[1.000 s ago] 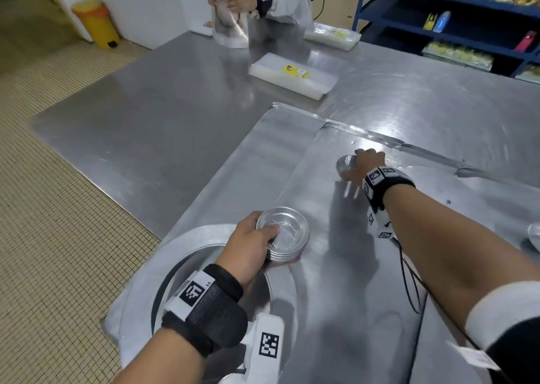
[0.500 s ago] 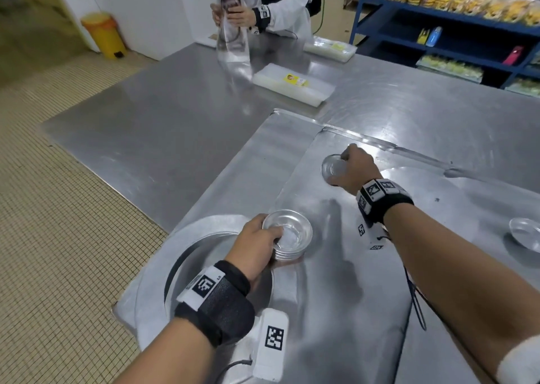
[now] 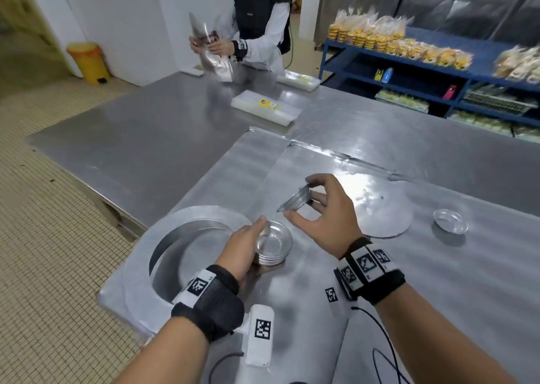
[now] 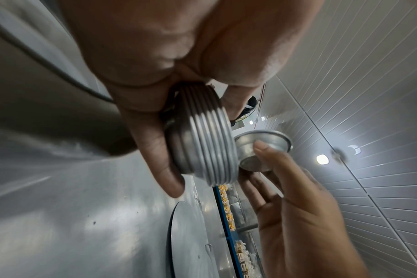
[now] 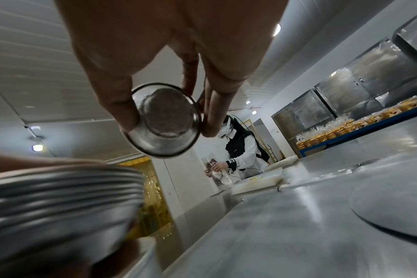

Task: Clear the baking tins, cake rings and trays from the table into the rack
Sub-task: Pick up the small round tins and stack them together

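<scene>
Steel counter (image 3: 122,149) carries metal trays; over a tray's near-left corner the left hand (image 3: 242,246) grips a stack of small tins (image 3: 273,247). Just beside and above it, the right hand (image 3: 330,217) pinches one tilted small tin (image 3: 295,201) between thumb and fingertips. No writing is legible.

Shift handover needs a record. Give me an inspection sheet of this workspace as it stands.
Surface: steel table, bare metal with glare patches.
Job's things: stack of small tins held at the table; single small tin held tilted above it; another small tin alone to the right; large round pan at the near left corner; flat round disc lying flat.
Clutter: flat white packs on the far side.
Hands: left hand grips the stack; right hand pinches the single tin.
Cables: black cable trailing from the right wrist.
Surroundings: second person handling a bag; blue shelving with packed goods; yellow bin.
</scene>
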A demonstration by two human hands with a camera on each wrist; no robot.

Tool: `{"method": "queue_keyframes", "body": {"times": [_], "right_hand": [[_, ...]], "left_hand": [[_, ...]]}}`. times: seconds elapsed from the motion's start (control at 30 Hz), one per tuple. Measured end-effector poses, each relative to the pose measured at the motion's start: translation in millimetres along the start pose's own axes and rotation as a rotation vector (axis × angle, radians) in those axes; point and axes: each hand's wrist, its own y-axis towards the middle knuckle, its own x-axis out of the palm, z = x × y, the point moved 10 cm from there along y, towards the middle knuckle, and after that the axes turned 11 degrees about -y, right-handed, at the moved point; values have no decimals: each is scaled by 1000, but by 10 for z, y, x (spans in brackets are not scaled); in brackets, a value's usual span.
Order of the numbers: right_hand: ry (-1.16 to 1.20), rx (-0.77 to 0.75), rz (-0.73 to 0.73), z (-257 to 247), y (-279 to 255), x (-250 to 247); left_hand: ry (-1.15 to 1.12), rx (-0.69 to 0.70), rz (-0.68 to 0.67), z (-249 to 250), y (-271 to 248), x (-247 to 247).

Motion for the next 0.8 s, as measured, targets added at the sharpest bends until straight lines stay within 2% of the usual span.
{"method": "queue_keyframes", "body": {"times": [0.13,0.3,0.5,0.8], "right_hand": [[102,9,-9,-54,-427,-52],[175,59,-14,-34,-791,-73],[195,100,-19,17,-1024,-142],[226,233,-146,160,-1329,-135]], "left_hand": [[50,-18,-108,-106,-118,177],[140,-20,-143,-175,-230,324],[196,-1,-195,-237,-287,441],[242,-8,-248,-398,-388,430]]}}
